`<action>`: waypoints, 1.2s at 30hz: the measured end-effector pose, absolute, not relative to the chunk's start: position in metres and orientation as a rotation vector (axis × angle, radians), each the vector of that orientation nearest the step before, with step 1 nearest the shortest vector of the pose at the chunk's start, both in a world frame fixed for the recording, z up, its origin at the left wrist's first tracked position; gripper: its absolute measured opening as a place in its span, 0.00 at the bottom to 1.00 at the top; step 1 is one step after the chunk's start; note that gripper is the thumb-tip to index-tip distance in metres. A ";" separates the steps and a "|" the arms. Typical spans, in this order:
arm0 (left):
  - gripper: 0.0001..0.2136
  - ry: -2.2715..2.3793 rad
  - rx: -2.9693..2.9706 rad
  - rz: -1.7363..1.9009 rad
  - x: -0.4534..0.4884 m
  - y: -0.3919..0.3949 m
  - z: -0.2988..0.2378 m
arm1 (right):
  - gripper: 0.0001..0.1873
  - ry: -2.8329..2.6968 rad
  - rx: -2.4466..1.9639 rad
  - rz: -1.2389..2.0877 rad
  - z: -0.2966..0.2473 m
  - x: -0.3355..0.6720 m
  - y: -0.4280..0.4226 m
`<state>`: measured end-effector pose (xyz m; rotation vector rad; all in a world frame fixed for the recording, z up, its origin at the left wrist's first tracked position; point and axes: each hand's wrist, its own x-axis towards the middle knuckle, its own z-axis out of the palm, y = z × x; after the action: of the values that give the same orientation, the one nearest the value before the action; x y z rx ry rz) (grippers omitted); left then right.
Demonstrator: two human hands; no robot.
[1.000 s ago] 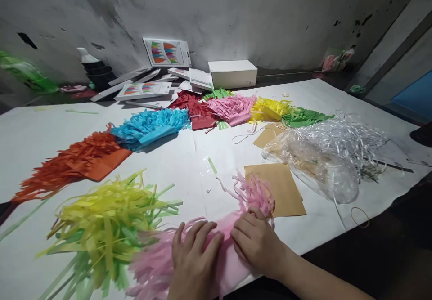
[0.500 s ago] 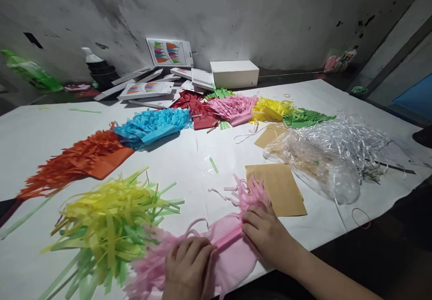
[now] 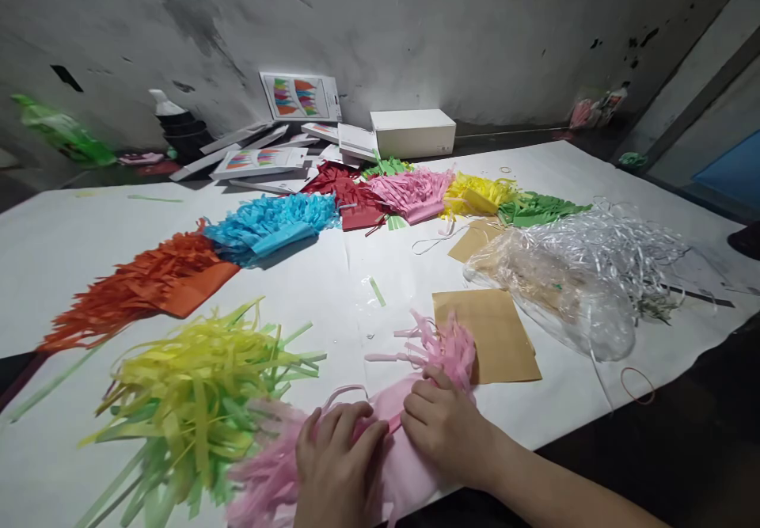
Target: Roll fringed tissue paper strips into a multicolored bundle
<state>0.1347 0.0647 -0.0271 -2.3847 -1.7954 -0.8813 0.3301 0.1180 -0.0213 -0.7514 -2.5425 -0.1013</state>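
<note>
Fringed pink tissue paper (image 3: 409,465) lies at the table's near edge, its strips spreading out at both ends and its middle gathered in a narrow roll. My left hand (image 3: 336,457) is closed, fingers curled over the roll near the left fringe. Close by on the right, my right hand (image 3: 445,425) pinches the same roll below the right fringe (image 3: 445,342). The fingertips of both hands are partly hidden. Left of my left hand spreads a loose heap of yellow and green tissue strips (image 3: 190,385).
Orange (image 3: 190,286), blue (image 3: 279,235), dark red (image 3: 359,215), pink (image 3: 421,207), yellow (image 3: 475,202) and green (image 3: 537,210) fringed tissue bundles form an arc. Brown card (image 3: 492,338), a clear plastic bag (image 3: 570,306) and silver tinsel (image 3: 623,235) lie right. A white box (image 3: 412,132) stands behind.
My right hand has slid left along the roll, closer to my left hand. My left hand's fingers have shifted slightly on the paper. The view has moved a little.
</note>
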 end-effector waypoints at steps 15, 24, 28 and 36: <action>0.09 -1.792 -2.557 -1.012 0.132 0.063 -0.026 | 0.11 -2.511 -0.794 0.144 -0.013 0.358 0.127; 0.09 -1.997 -2.404 -0.622 0.147 0.066 -0.015 | 0.07 -2.397 -1.152 0.130 -0.021 0.345 0.118; 0.09 -1.796 -2.560 -0.712 0.148 0.072 -0.016 | 0.08 -2.501 -0.992 0.078 -0.018 0.343 0.117; 0.11 -1.504 -2.575 -0.691 0.154 0.082 -0.019 | 0.08 -2.665 -0.773 -0.041 -0.014 0.338 0.114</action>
<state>0.1542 0.0817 -0.0189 -2.5755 -1.5045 -0.6912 0.3385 0.1140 -0.0137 -0.7732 -2.6649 -0.0407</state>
